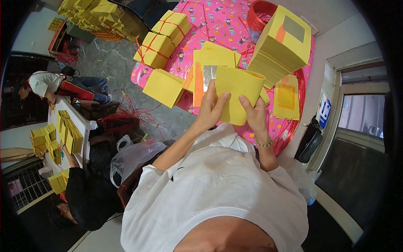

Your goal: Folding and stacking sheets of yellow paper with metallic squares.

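Between my two hands I hold a small stack of yellow paper sheets (239,98), curled over at its upper right. My left hand (215,105) grips its left side, thumb lying on the near face. On the right side my right hand (255,112) grips it the same way; the fingers behind are hidden. Just beyond lie yellow sheets with an orange band and silver patch (209,73), partly covered by the stack. A flat yellow stack (163,87) sits to the left, and a single yellow sheet with an orange square (286,97) lies to the right.
A tall yellow paper stack (277,46) stands on the pink patterned table cover (218,21). Bundles tied with red string (157,46) sit at the far left edge; a red roll of string (261,14) is behind. Two people work at a white table (86,126) on the left.
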Demonstrator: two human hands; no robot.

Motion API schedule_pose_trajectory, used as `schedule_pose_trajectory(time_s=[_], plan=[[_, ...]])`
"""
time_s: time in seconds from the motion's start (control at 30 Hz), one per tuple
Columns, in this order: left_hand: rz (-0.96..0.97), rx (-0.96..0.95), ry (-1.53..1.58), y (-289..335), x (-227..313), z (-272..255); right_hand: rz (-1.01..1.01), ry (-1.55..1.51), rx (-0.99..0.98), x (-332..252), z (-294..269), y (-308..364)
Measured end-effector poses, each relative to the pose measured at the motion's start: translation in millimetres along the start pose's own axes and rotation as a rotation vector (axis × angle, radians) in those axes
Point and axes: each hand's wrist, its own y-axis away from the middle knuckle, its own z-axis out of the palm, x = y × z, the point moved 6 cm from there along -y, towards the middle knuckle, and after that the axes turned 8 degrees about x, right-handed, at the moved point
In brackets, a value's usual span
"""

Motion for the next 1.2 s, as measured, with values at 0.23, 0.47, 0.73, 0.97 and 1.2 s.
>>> schedule_pose_trajectory(time_s=[0.23, 0.47, 0.73, 0.97, 1.2], plan=[[-0.03, 0.007, 0.011, -0.7, 6.6, 0.9, -0.069, 0.005, 0.001, -14.0, 2.6, 0.6], [-0.111, 0.03, 0.077, -4.0, -7.7, -4.1, -0.044, 0.094, 0.099, -16.5, 2.4, -7.6], [-0.193, 0.056, 0.04, -3.9, -24.5, -12.2, -0.082, 0.064, 0.167, -8.0, -11.3, -24.5], [-0.249, 0.083, 0.057, -4.6, -26.2, -20.6, 0.048, 0.057, 0.029, 6.6, -5.9, -9.2], [-0.237, 0.112, -0.015, -1.3, -35.7, -24.3, 0.122, 0.051, 0.019, 25.6, -7.6, 0.2]])
